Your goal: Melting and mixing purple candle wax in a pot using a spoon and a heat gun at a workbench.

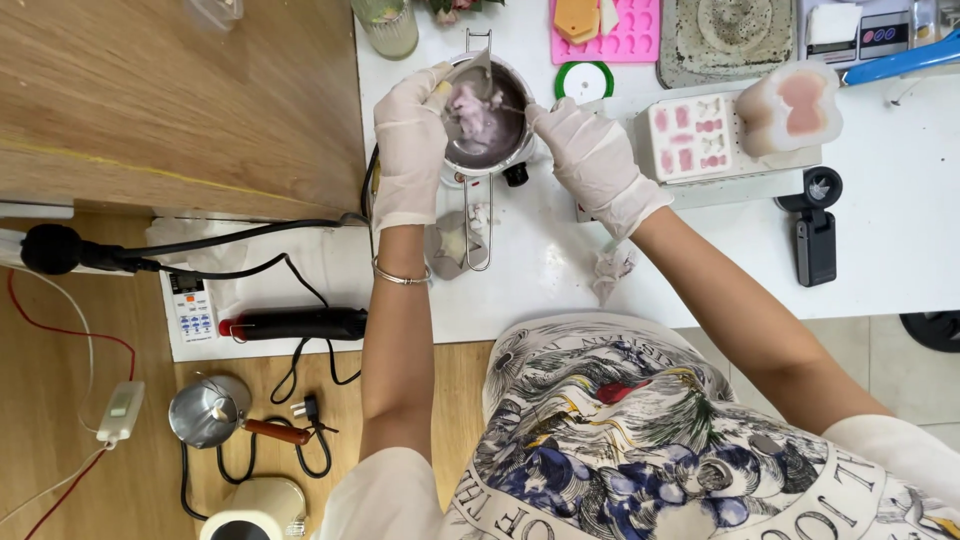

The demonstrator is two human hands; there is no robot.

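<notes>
Steel pot (pixel 487 120), between gloved left hand (pixel 412 140), right hand (pixel 590 160)

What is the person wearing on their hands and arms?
Both the left hand and the right hand wear thin, whitish, see-through gloves that wrinkle and end just past the wrists. A slim silver bracelet circles the left wrist. The forearms are bare, and short white sleeves cover the upper arms.

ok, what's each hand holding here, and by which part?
Left hand grips a spoon-like metal tool by its handle end, the bowl over the metal pot. Right hand is at the pot's right rim; whether it grips the rim cannot be told.
</notes>
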